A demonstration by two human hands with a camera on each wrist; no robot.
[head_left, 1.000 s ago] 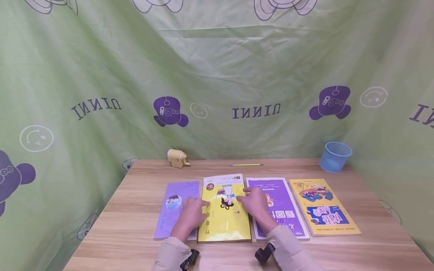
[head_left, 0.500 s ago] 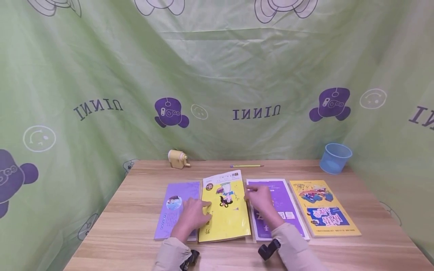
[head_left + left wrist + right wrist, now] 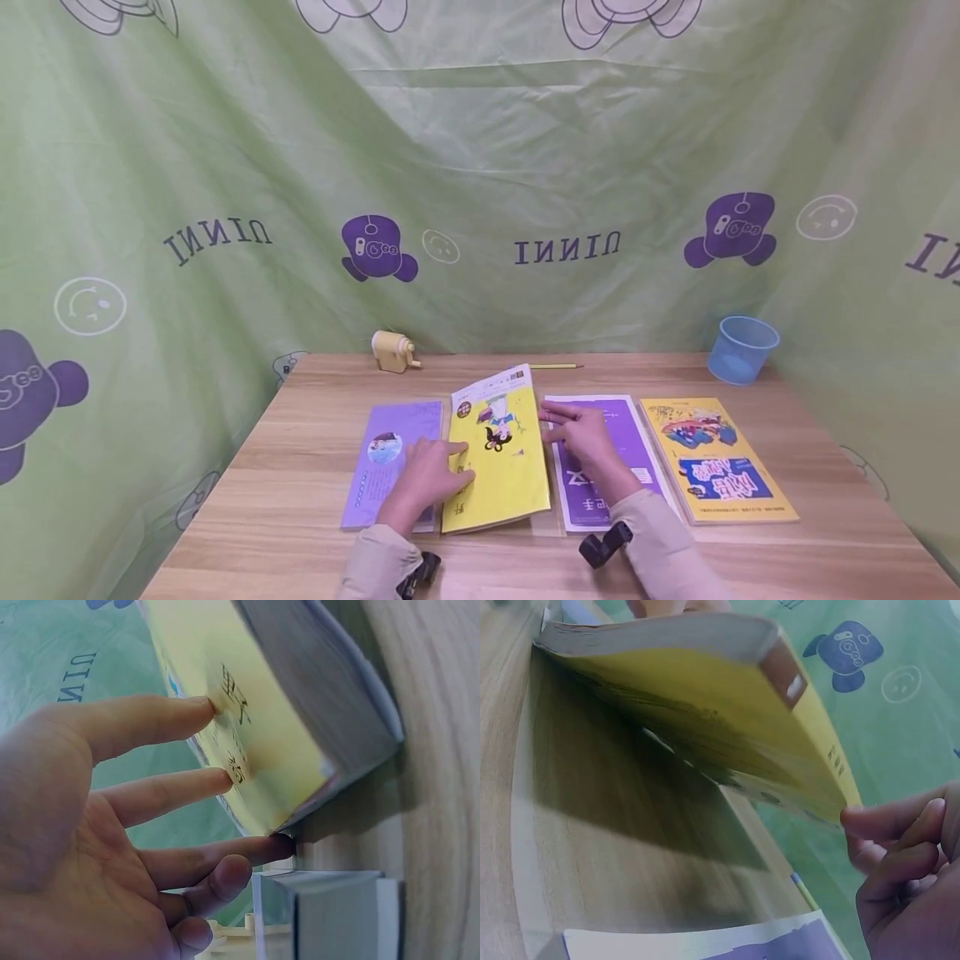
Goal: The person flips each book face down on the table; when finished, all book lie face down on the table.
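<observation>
A yellow book (image 3: 498, 458) lies tilted, its spine side raised and its left side low on the table. Three digits of my left hand (image 3: 429, 477) touch it near its left edge; in the left wrist view the thumb and a straight finger press the cover, and another finger meets its lower edge. My right hand (image 3: 588, 435) holds the raised spine at the fingertips, the other fingers curled, as the right wrist view shows. Below the book, a clear sheet (image 3: 557, 518) lies on the wood.
A lilac book (image 3: 367, 487) lies left, a purple book (image 3: 626, 433) right, and an orange book (image 3: 712, 458) farther right. Behind them are a pencil sharpener (image 3: 392, 352), a pencil (image 3: 557, 366) and a blue cup (image 3: 741, 350). A green curtain (image 3: 480, 150) hangs behind.
The book's right side has risen from nearly flat and its far end now covers part of the pencil. My right hand has shifted from over the cover to the spine; my left has barely moved.
</observation>
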